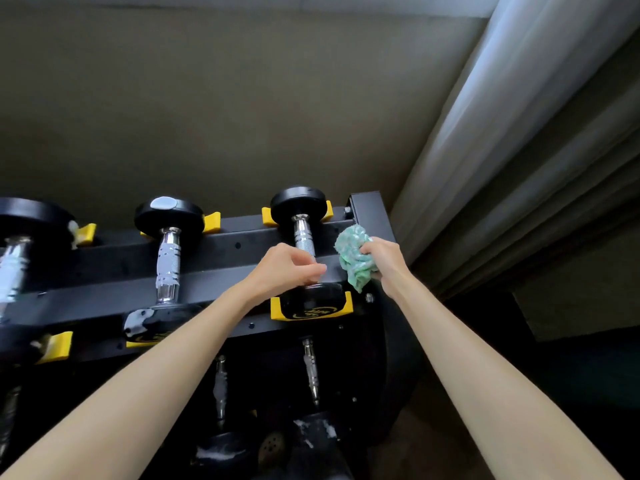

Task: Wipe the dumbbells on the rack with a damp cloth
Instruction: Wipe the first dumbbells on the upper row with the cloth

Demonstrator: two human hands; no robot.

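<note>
Here the left hand (pixel 287 268) is clasping, in a closed grip, the near end of the knurled chrome handle of the small black-headed dumbbell (pixel 304 241). That dumbbell is lying in the yellow plastic cradles (pixel 277 308) at the right end of the top tier of the black steel rack (pixel 225 247). The right hand (pixel 382 259) is hovering just beside it, its grip bunching the crumpled green-and-white cloth (pixel 355 259), whose loose tail is hanging down near the dumbbell's near head.

Judging by this, the step in hand is wiping this dumbbell. It would be going best with the left hand steadying or rolling the handle in its cradles while the cloth is being wrapped round the chrome, drawn along the knurling, then pressed flat over both heads. A tight wad is touching little surface, so opening it out should be helping. The larger chrome-handled dumbbell (pixel 168 261) next along and the lower-tier dumbbells (pixel 311 431) are showing whitish smears and are probably waiting their turn.

A round yellow logo (pixel 309 314) is showing on the held dumbbell's near head, but its lettering is too skewed to read.
</note>
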